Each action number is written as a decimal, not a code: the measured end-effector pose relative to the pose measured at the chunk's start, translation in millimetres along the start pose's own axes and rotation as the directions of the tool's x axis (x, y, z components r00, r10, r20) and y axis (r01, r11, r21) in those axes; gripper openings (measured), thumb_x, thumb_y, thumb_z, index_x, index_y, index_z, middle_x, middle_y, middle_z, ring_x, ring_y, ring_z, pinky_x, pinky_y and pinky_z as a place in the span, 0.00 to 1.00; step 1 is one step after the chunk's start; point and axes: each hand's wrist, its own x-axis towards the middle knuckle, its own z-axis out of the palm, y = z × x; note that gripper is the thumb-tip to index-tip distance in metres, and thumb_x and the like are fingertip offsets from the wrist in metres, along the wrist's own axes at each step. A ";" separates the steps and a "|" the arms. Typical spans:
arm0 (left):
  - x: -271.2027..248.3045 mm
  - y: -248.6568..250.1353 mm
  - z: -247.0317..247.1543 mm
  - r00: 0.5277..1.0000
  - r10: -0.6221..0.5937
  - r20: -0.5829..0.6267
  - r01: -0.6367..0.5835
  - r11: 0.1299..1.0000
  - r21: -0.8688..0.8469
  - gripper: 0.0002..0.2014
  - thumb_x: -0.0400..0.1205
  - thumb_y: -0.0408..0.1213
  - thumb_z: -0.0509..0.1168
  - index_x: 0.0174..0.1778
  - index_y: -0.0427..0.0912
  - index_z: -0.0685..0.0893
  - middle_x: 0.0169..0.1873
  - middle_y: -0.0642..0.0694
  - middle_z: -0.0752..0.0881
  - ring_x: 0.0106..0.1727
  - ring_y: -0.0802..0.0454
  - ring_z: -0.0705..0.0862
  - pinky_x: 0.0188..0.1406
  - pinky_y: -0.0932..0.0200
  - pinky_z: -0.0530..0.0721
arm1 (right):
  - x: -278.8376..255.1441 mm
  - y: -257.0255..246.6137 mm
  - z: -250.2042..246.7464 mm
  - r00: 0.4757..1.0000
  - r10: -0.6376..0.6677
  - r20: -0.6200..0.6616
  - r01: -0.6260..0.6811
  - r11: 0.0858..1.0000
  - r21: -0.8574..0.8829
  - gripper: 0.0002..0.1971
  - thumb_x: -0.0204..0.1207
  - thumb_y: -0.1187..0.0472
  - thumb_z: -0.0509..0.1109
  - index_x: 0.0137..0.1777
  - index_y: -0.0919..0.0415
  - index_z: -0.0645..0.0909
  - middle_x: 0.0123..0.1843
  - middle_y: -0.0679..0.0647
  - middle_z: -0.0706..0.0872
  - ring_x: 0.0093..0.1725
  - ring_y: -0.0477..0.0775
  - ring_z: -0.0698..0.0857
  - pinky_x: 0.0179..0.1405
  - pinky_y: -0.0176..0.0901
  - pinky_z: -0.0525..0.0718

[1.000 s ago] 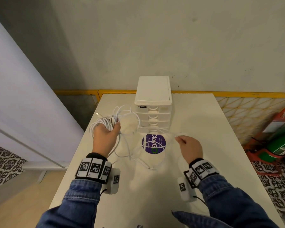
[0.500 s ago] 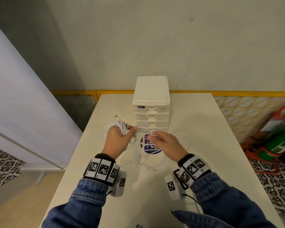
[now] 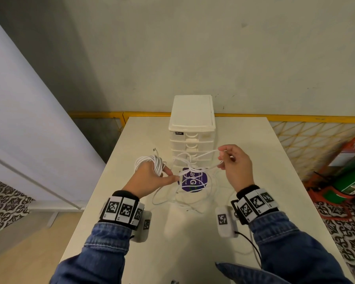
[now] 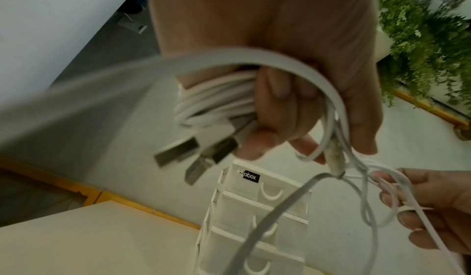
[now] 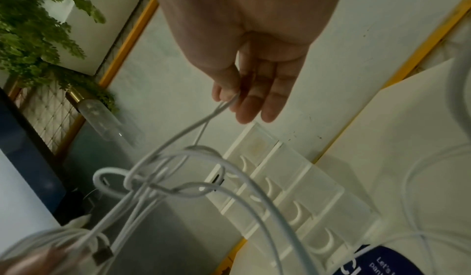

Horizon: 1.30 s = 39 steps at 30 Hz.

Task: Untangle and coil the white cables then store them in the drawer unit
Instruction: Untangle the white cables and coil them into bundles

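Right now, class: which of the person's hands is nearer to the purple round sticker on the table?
Left. The left hand, gripping the coiled cables, has fingertips at the purple sticker's left edge. The right hand pinches a cable loop higher, off to the sticker's right.

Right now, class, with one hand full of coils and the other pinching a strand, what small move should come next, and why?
Probably the right hand should draw its pinched strand back through the knot, since the left hand already grips the coiled bundle and loops cross between them.

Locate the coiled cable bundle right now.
Head view: the coiled cable bundle is gripped in the left hand, above the table's left half, just left of the drawer unit.
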 end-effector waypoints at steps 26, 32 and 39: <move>-1.0 17.2 5.5 0.994 0.059 0.095 -0.041 0.982 -0.186 0.13 0.76 0.50 0.72 0.46 0.44 0.85 0.21 0.51 0.79 0.25 0.54 0.78 0.27 0.58 0.77 | -33.5 -6.2 35.9 0.918 -0.061 0.392 0.154 0.965 -0.211 0.34 0.64 0.35 0.72 0.69 0.46 0.71 0.57 0.45 0.78 0.56 0.41 0.78 0.54 0.30 0.74; -3.8 13.1 -5.1 0.995 -0.028 0.098 0.052 0.966 -0.254 0.06 0.77 0.33 0.68 0.42 0.33 0.85 0.23 0.42 0.77 0.27 0.49 0.78 0.32 0.56 0.77 | -37.2 4.7 40.3 0.922 0.097 0.374 -0.074 0.994 -0.076 0.16 0.73 0.49 0.73 0.59 0.48 0.77 0.47 0.50 0.86 0.49 0.43 0.84 0.51 0.37 0.75; -9.5 31.7 4.8 0.991 0.075 0.113 -0.045 0.967 -0.249 0.11 0.78 0.25 0.68 0.44 0.48 0.83 0.43 0.46 0.88 0.43 0.57 0.87 0.43 0.64 0.83 | -41.8 -5.9 45.9 0.933 0.121 0.338 -0.126 0.992 -0.008 0.24 0.71 0.42 0.72 0.62 0.50 0.70 0.41 0.60 0.84 0.32 0.54 0.85 0.36 0.43 0.84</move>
